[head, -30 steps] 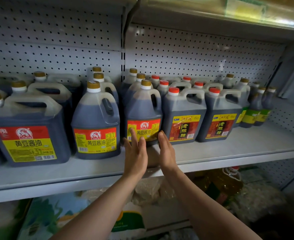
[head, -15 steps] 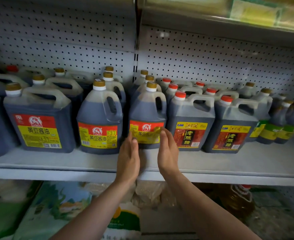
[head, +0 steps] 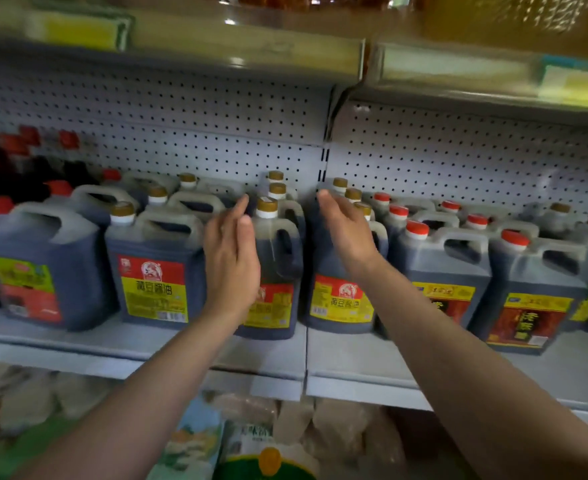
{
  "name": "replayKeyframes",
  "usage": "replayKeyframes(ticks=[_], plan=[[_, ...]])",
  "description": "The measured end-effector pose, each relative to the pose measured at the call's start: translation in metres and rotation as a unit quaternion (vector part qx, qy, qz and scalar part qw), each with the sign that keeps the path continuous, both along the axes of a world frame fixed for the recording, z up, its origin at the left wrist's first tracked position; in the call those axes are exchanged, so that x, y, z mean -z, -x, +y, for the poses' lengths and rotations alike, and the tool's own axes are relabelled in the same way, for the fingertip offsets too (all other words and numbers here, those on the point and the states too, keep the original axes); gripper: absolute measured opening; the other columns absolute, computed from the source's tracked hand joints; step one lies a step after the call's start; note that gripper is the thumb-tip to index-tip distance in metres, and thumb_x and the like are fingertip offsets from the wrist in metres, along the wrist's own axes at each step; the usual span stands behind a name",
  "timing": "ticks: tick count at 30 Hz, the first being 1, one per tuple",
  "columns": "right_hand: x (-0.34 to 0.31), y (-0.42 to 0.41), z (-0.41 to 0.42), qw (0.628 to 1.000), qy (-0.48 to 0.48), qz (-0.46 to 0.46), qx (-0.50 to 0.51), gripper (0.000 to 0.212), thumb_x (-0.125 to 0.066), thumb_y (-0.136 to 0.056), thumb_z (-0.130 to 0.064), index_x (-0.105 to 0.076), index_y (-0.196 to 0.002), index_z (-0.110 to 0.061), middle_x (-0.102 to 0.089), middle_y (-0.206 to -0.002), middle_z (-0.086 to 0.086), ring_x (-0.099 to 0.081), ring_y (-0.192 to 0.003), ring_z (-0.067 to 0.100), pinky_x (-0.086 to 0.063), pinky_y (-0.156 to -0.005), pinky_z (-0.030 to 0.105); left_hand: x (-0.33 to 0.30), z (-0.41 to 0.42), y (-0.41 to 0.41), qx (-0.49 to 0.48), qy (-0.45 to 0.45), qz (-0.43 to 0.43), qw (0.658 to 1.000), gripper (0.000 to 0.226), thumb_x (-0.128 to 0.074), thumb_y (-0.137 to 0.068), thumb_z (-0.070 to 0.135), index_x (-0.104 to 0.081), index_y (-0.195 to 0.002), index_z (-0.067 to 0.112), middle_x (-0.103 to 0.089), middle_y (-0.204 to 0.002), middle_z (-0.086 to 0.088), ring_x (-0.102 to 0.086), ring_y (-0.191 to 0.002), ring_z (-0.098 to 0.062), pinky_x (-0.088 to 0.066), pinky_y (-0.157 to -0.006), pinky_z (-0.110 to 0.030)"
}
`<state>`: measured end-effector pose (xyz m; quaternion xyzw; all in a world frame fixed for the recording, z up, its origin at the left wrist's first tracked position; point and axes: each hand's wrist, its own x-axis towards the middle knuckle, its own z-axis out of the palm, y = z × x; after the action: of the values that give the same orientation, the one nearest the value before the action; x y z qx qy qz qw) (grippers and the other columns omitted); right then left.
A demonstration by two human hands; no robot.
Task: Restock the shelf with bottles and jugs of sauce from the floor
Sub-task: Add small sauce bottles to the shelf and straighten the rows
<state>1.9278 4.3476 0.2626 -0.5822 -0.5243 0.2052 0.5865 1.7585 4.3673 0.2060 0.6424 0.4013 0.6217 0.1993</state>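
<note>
Shelf unit: a grey metal shelf (head: 278, 362) with a perforated back panel (head: 181, 133) is seen; a second shelf (head: 188, 53) with yellow price tags runs above.
Lower tier: soft sacks and printed bags (head: 199, 441) are stored beneath; the contents cannot be read.
Large jugs, left: square soy sauce jugs (head: 154, 268) with gold caps are ranked front to back, filled dark almost to the neck.
Middle jug: a round-shouldered soy sauce jug (head: 278, 271) stands at the shelf front, between the two hands, its label partly covered by the left wrist.
Neighbouring jug: a matching jug (head: 334, 299) stands just beside it on the right, behind the right forearm.
Vinegar jugs: red-capped jugs (head: 445, 268) with dark labels are lined up further right.
Far left: red-capped dark bottles (head: 26, 161) are blurred.
Handling, judged: the full jugs are taken to be heavy, stiff-walled and smooth; the moulded handle (head: 285, 244) is the sound place to lift, flat palms on the sides serving for sliding only.
Left hand (head: 232, 258): fingers straight and together, nothing held; it is raised before the middle jug's left flank, contact not certain.
Right hand (head: 346, 226): fingers extended, nothing held, raised by the neighbouring jug's shoulder.
Floor stock: none is in view.
</note>
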Motion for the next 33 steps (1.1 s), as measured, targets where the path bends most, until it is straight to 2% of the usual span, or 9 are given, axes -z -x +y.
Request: replayKeyframes(ticks=[3,7,11,14,17,20,24,29,33], plan=[[-0.028,0.009,0.022,0.995,0.094,-0.008,0.008,0.041,-0.055,-0.098,-0.057,-0.065,-0.123,-0.026,-0.062,-0.136,0.005,-0.055,-0.127,0.027,-0.041,-0.11,0.038,-0.028,0.037,0.009,0.069,0.066,0.039,0.995,0.058,-0.015,-0.104,0.054,-0.041,-0.151,0.031,-0.037,-0.157,0.004,-0.024,-0.148,-0.014,-0.014,-0.119,-0.029],[-0.037,0.018,0.051,0.989,0.144,-0.026,-0.008,0.055,-0.058,-0.097,-0.057,-0.059,-0.138,-0.021,-0.052,-0.148,0.003,-0.046,-0.135,0.027,-0.035,-0.105,0.031,-0.044,0.079,0.011,0.141,0.215,0.05,0.965,0.077,-0.009,-0.093,0.076,-0.041,-0.15,0.036,-0.034,-0.159,0.003,-0.028,-0.148,-0.023,-0.018,-0.114,-0.035],[-0.03,0.028,0.073,0.99,0.136,-0.011,-0.03,0.048,-0.058,-0.101,-0.042,-0.056,-0.141,-0.016,-0.056,-0.127,-0.007,-0.049,-0.121,0.01,-0.035,-0.092,0.016,-0.036,0.092,0.012,0.187,0.313,0.052,0.93,0.085,-0.01,-0.088,0.083,-0.044,-0.149,0.034,-0.036,-0.158,-0.005,-0.033,-0.145,-0.027,-0.023,-0.121,-0.044],[-0.023,0.039,0.087,0.992,0.115,-0.014,-0.04,0.028,-0.061,-0.101,-0.032,-0.069,-0.117,-0.011,-0.069,-0.101,-0.01,-0.063,-0.098,0.005,-0.048,-0.075,0.007,-0.029,0.1,0.011,0.178,0.334,0.044,0.925,0.081,-0.014,-0.095,0.074,-0.046,-0.149,0.022,-0.04,-0.156,-0.012,-0.035,-0.144,-0.029,-0.025,-0.119,-0.04],[-0.017,0.037,0.103,0.994,0.111,-0.016,-0.016,0.027,-0.069,-0.095,-0.038,-0.073,-0.111,-0.016,-0.075,-0.106,0.002,-0.07,-0.103,0.017,-0.056,-0.093,0.03,-0.023,0.109,0.009,0.175,0.347,0.06,0.919,0.097,-0.011,-0.086,0.084,-0.04,-0.152,0.019,-0.037,-0.157,-0.012,-0.033,-0.145,-0.03,-0.024,-0.119,-0.042],[-0.017,0.037,0.109,0.992,0.123,0.004,-0.016,0.012,-0.072,-0.092,-0.04,-0.069,-0.099,-0.031,-0.074,-0.105,-0.003,-0.069,-0.098,0.011,-0.055,-0.091,0.029,-0.022,0.113,0.008,0.19,0.346,0.055,0.917,0.124,-0.005,-0.057,0.099,-0.04,-0.152,0.027,-0.039,-0.157,-0.006,-0.034,-0.145,-0.027,-0.026,-0.119,-0.046],[-0.017,0.034,0.112,0.992,0.111,0.046,-0.021,0.005,-0.073,-0.092,-0.035,-0.069,-0.095,-0.033,-0.074,-0.096,-0.01,-0.071,-0.083,-0.001,-0.053,-0.071,0.014,-0.024,0.114,0.009,0.206,0.347,0.046,0.914,0.13,-0.005,-0.05,0.1,-0.038,-0.152,0.028,-0.038,-0.158,-0.005,-0.033,-0.145,-0.026,-0.026,-0.119,-0.048],[-0.009,0.03,0.122,0.989,0.105,0.098,-0.047,0.014,-0.076,-0.09,-0.033,-0.075,-0.102,-0.028,-0.077,-0.11,0.0,-0.073,-0.101,0.015,-0.056,-0.091,0.028,-0.028,0.111,0.009,0.235,0.351,0.001,0.906,0.122,-0.014,-0.05,0.103,-0.052,-0.142,0.032,-0.051,-0.148,-0.003,-0.047,-0.135,-0.023,-0.036,-0.114,-0.046],[-0.008,0.028,0.135,0.987,0.096,0.115,-0.066,0.019,-0.073,-0.092,-0.023,-0.076,-0.11,-0.015,-0.078,-0.103,0.002,-0.075,-0.088,0.009,-0.056,-0.072,0.018,-0.034,0.114,0.008,0.252,0.349,-0.033,0.902,0.112,-0.02,-0.052,0.101,-0.058,-0.136,0.037,-0.059,-0.139,0.002,-0.055,-0.126,-0.02,-0.042,-0.11,-0.046]])
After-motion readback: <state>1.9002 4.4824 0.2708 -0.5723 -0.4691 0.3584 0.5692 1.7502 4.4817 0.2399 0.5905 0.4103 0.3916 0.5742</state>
